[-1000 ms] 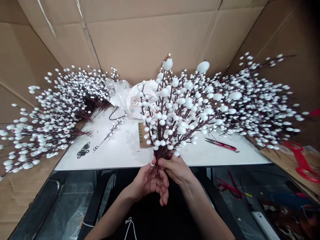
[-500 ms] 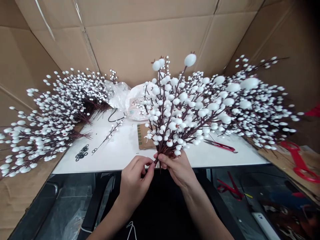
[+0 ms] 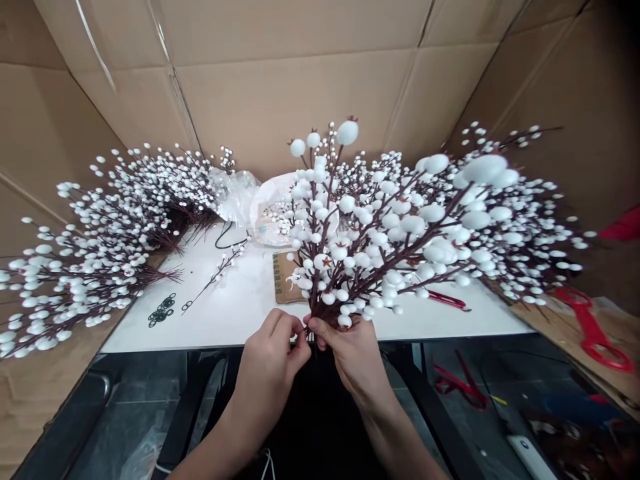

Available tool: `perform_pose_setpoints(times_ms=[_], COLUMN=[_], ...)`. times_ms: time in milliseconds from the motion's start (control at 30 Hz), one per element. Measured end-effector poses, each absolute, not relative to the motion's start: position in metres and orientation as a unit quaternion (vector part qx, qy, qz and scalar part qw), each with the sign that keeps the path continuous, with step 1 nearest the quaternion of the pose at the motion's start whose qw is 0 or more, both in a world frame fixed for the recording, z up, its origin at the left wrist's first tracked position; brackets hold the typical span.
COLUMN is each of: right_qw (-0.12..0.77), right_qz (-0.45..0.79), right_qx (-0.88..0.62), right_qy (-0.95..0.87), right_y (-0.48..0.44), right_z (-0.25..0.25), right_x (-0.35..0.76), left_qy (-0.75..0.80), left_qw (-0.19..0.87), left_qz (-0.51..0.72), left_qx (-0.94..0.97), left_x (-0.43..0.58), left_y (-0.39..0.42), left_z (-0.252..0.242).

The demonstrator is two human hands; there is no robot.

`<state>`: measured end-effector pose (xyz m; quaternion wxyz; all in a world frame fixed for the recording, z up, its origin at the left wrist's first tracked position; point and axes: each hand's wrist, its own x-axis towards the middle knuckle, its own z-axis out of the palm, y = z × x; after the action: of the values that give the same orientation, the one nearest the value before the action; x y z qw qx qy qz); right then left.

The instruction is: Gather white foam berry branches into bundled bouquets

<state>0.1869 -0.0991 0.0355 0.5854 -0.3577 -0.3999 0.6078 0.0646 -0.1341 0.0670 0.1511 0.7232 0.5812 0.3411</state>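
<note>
A bunch of artificial berry branches (image 3: 370, 247), white berries on dark brown stems, fans out over the table's front edge. My right hand (image 3: 357, 353) is closed around the lower stems, its thumb lying across them. Beside it, my left hand (image 3: 273, 360) pinches at the stem ends with thumb and forefinger. Whether anything small is between those fingertips is hidden. Black rubber rings (image 3: 163, 310) lie in a small pile on the white table (image 3: 240, 327), left of my hands. A single berry sprig (image 3: 215, 277) lies near them.
More berry branches are heaped at left (image 3: 100, 247) and right (image 3: 525, 233). Behind the bunch are clear plastic bags (image 3: 233, 193) and a cardboard piece (image 3: 283, 287). A red-handled tool (image 3: 447, 300) lies on the table, red scissors (image 3: 595, 333) farther right. Cardboard walls (image 3: 300, 87) surround the table.
The bunch has tilted, its tops leaning a little lower and toward the left. My hands have shifted slightly left and stay at the stem ends. The camera view has moved a little.
</note>
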Motion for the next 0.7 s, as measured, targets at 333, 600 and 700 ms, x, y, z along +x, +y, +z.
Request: perform_pose_setpoints(times_ms=[333, 600, 700], right_qw=[0.594, 0.599, 0.603], right_qz=[0.578, 0.595, 0.604], right_qx=[-0.4, -0.393, -0.375], right_qy=[-0.391, -0.365, -0.361], right_y=[-0.099, -0.101, -0.101], right_z=[0.028, 0.021, 0.018], right_x=[0.189, 0.184, 0.183], left_qy=[0.546, 0.537, 0.536], left_qw=[0.215, 0.255, 0.254], left_qz=[0.344, 0.356, 0.357], left_qx=[0.732, 0.721, 0.722], left_x=[0.058, 0.052, 0.051], left_y=[-0.122, -0.121, -0.124], left_z=[0.064, 0.046, 0.043])
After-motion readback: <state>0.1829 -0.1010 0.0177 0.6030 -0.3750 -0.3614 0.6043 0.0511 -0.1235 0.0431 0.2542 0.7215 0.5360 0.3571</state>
